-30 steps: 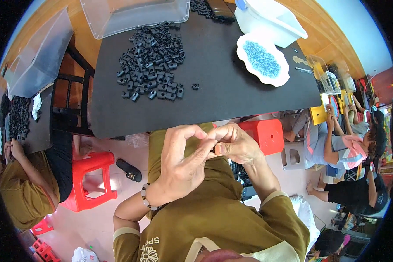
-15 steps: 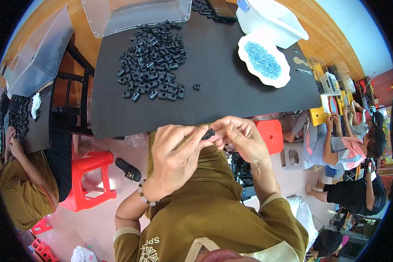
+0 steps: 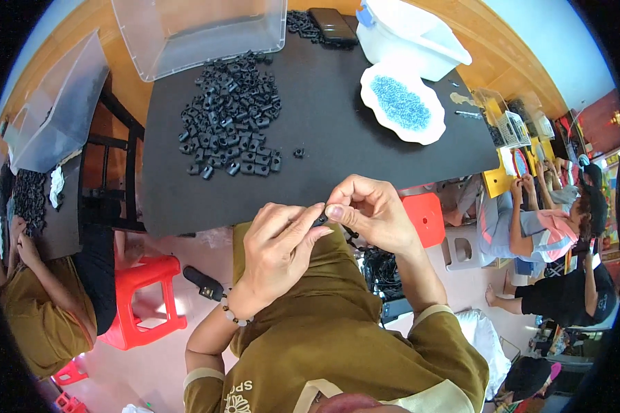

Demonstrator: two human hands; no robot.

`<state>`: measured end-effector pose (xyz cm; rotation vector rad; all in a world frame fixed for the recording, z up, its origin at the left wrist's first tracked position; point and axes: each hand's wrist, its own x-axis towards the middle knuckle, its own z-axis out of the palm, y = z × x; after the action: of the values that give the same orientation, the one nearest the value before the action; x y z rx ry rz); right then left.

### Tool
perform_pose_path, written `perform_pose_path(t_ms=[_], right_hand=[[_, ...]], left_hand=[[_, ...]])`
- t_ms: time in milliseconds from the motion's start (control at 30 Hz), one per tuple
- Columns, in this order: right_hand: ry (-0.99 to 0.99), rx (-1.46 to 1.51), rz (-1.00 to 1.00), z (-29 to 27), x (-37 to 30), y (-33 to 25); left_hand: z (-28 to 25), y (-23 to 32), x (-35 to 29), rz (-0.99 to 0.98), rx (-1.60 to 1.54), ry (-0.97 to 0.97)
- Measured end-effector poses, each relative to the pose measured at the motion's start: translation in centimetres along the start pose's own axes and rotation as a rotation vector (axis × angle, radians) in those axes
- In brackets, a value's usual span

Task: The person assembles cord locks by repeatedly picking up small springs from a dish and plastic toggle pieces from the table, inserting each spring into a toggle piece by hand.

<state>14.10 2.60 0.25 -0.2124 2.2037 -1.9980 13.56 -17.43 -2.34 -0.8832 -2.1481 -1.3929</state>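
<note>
— Dark tabletop (image 3: pixel 337 158) ahead; why are you working off its near edge, over your lap?

— I'm keeping my left hand (image 3: pixel 279 251) and right hand (image 3: pixel 372 213) close together, both pinching one small black part (image 3: pixel 320 220) between thumb and fingertips, fingers closed on it.

— And beyond?

— Loose black parts (image 3: pixel 231 120) are lying piled within reach, blue beads sitting in a white dish (image 3: pixel 401 103) farther right.

A bench (image 3: pixel 337 158) with a black top carries a heap of small black plastic parts (image 3: pixel 231 117), with one stray black part (image 3: pixel 298 152) apart to its right. At the far edge stand a clear plastic bin (image 3: pixel 200 31), a dark phone (image 3: pixel 333 26) and a white tub (image 3: pixel 410 38); nearer lies a white dish of blue beads (image 3: pixel 401 103)
</note>
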Motion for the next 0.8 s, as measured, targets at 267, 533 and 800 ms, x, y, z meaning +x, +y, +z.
perform_pose_path(t_ms=[267, 533, 800], right_hand=[[-0.023, -0.024, 0.082, -0.7, 1.4, -0.6], [0.393, -0.511, -0.207, -9.3, 8.0, -5.4], [0.907, -0.798, -0.413, -17.8, 17.3, -9.2]], left_hand=[[0.5, -0.7, 1.1, -0.004, 0.009, -0.003], [0.2, -1.8, 0.9, -0.118, -0.069, 0.05], [0.7, -2.2, 0.7, -0.117, -0.034, 0.066]])
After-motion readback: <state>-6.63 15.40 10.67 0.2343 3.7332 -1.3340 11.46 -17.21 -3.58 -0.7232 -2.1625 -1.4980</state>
